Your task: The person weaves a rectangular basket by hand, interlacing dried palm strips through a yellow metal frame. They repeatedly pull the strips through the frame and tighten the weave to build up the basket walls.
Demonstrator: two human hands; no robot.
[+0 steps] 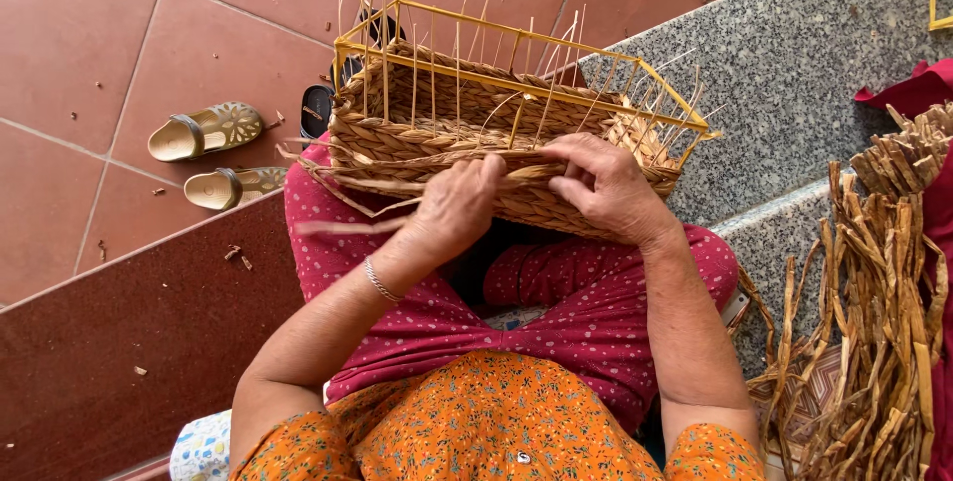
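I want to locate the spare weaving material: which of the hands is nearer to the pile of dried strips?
Right. The right hand works at the basket on the side towards the pile of dried strips; the left hand is farther from it.

The person wears an orange top printed all over with small flowers in yellow, white and dark tones; its short sleeves end above the elbows, leaving both forearms bare. Below it are magenta trousers scattered with tiny pale dots, the cloth creased over both legs. A thin silver bracelet of 1 strand circles the wrist of the left hand. The right hand wears no ring or band that shows.
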